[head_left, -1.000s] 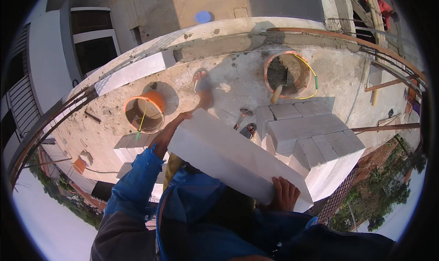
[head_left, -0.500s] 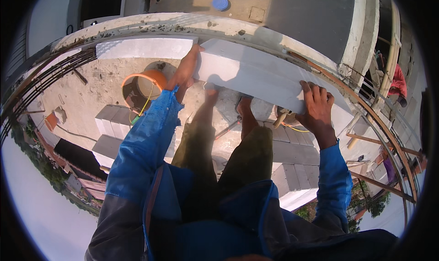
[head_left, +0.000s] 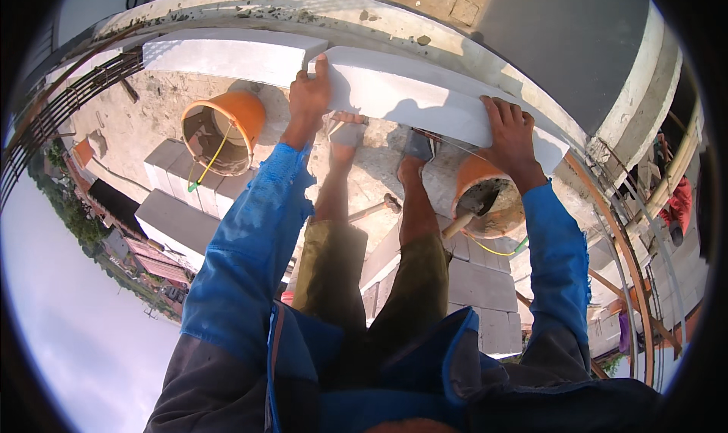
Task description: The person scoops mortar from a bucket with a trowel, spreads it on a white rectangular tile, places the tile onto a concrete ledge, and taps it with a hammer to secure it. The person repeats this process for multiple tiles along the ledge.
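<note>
We see a long white rectangular block [head_left: 413, 93], matt and smooth-faced. Orange round plastic bucket [head_left: 243, 114] at left: slightly glossy outside, smeared grey inside. Blue cloth sleeves [head_left: 250, 221], matt, frayed at the cuffs. We note pale concrete floor [head_left: 163, 99], rough; thin dark metal rods [head_left: 83, 99], dull.

Strong daylight came from behind the wearer, bleaching the front of the white block [head_left: 425, 90] almost to pure white; a rounded shadow fell across that face; the hollow of the left orange bucket [head_left: 246, 113] lay in shade; the jacket front [head_left: 341, 376] sank close to black. The sky [head_left: 83, 334] was pale and hazy; fisheye distortion bowed the concrete ledge [head_left: 334, 8] into an arc; black corners framed everything; fine detail softened toward the rim
</note>
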The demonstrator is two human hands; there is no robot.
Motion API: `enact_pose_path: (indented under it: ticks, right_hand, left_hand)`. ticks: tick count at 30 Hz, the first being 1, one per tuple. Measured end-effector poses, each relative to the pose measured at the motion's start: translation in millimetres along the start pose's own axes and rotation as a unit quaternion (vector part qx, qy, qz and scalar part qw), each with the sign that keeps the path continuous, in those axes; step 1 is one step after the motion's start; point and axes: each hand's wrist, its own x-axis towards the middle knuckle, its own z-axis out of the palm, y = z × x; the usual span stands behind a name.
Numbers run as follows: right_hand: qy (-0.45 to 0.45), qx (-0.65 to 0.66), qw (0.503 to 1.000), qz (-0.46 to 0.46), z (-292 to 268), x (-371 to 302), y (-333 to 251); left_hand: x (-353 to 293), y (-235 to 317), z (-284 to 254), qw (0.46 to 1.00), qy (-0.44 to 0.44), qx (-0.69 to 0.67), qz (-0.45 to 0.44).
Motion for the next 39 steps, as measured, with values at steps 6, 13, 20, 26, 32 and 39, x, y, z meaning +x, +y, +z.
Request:
enact_pose_path:
  ticks: [6,13,20,26,32,39]
  right_hand:
    - [0.004,0.021,1.0,-0.001,33.6,7.8,-3.0]
    - [0.004,0.035,0.999,0.006,60.0,15.7,-10.3]
    - [0.028,0.009,1.0,0.005,78.0,20.9,-14.4]
    - [0.018,0.02,1.0,0.016,74.2,23.1,-18.5]
    - [0.015,0.046,0.999,0.012,70.2,25.6,-24.3]
    - [-0.004,0.04,0.999,0.036,64.4,25.3,-27.8]
  left_hand:
    - [10.3,0.7,2.2,0.978,-0.002,0.205,0.032]
    - [16.2,-6.9,13.8,0.966,0.083,0.233,0.074]
    - [20.9,-11.8,16.4,0.964,0.097,0.239,0.071]
    - [8.7,-7.8,12.1,0.965,0.115,0.224,0.069]
    - [11.3,-18.4,1.9,0.975,0.084,0.182,0.094]
    - [-30.4,-16.8,-12.3,0.944,0.068,0.12,0.3]
